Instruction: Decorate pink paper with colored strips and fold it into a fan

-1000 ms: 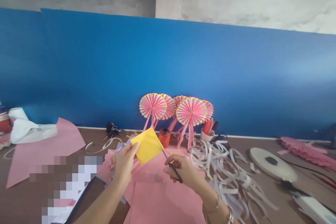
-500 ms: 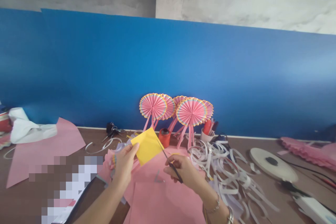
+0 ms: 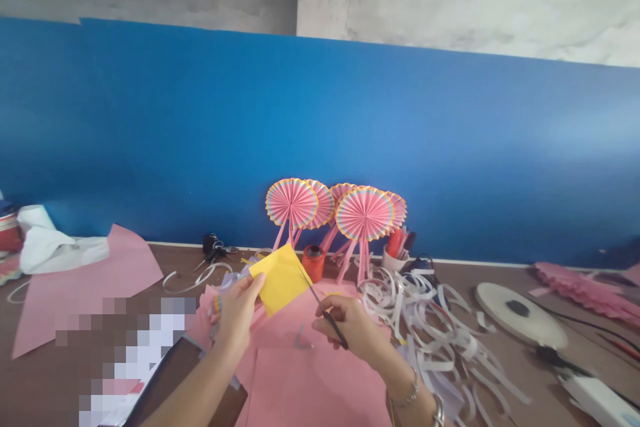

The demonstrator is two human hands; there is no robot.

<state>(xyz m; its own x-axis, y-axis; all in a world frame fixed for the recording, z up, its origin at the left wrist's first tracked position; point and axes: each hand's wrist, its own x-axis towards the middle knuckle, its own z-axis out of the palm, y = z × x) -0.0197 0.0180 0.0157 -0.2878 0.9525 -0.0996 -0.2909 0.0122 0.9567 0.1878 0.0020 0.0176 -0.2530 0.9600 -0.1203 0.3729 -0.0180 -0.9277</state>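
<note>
Two hands (image 3: 238, 305), yellow paper (image 3: 280, 278) (left), scissors (image 3: 327, 316) — right

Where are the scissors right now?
In the head view, below the middle, the scissors are in the right hand, with their blades at the right side of the yellow paper.

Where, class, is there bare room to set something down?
Brown tabletop shows at front left, below the pink sheet, and more narrowly at right, between the curled white strips and the cream disc. It is crowded around the left hand and right hand: pink paper beneath, pleated fans behind, strips on the right.
</note>
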